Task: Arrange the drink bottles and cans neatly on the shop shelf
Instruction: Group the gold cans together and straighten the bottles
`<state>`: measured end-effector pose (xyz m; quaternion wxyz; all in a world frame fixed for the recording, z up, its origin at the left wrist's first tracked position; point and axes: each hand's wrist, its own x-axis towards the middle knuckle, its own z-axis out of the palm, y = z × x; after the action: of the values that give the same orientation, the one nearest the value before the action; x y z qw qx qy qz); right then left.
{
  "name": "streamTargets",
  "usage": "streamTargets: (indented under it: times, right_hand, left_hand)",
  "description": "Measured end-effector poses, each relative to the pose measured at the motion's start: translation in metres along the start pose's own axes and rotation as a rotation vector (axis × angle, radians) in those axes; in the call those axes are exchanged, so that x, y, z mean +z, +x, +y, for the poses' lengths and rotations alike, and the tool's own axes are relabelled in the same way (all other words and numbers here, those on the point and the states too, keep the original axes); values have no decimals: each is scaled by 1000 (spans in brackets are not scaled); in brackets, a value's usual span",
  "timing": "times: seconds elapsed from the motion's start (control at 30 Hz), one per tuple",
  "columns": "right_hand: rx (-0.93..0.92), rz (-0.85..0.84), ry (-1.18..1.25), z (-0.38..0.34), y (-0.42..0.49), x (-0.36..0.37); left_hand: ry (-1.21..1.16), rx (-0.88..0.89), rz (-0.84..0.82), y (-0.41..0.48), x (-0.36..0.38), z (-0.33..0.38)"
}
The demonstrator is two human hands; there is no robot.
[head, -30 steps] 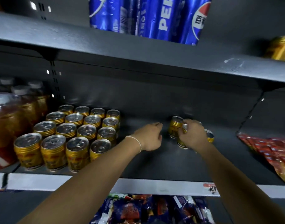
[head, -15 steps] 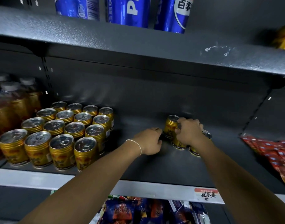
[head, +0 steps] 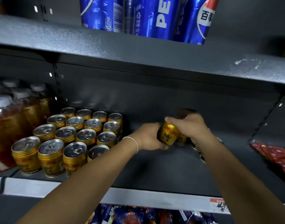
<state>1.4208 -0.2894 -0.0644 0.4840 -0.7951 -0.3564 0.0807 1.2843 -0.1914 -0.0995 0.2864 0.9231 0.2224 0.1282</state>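
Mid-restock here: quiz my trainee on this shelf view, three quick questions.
1. True or false: the blue cans stand on the shelf above the gold can block.
2. What holds the tilted gold can? A left hand only; B right hand only; C both hands.
3. Fill in: the bottles stand to the ___ of the gold can block.
Key: 1 true; 2 C, left hand and right hand both grip it; 3 left.

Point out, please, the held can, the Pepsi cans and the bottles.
held can (head: pixel 168 135), head view, on its gold side.
Pepsi cans (head: pixel 161 21), head view, on one can's white lettering.
bottles (head: pixel 3 123), head view, on the nearest bottle's amber body.
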Motion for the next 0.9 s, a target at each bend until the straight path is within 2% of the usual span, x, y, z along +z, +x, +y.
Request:
streamTargets:
  times: [0.13,0.33,0.53,0.63,0.73,0.8,0.9]
  right_hand:
    - [128,-39,166,-25,-1,13]
    - [126,-68,296,-41,-7,36]
    - [183,-321,427,-36,-20,67]
    - [209,-357,482,-37,-19,75]
    - [236,-402,567,-35,-18,78]
    - [247,-401,578,-31,-16,84]
    - [261,-375,571,-24,-14,95]
  left_hand:
    - [-182,-29,40,-10,-20,-14]
    - [-323,-109,86,-18,-38,-32]
    - [-449,-181,190,-20,-45,-46]
    - [-378,-199,204,-22,-49,-51]
    - [-289,-181,56,-27,-62,-58]
    - [-140,-152,6,-28,-72,-63]
    - [184,-115,48,-29,-85,-74]
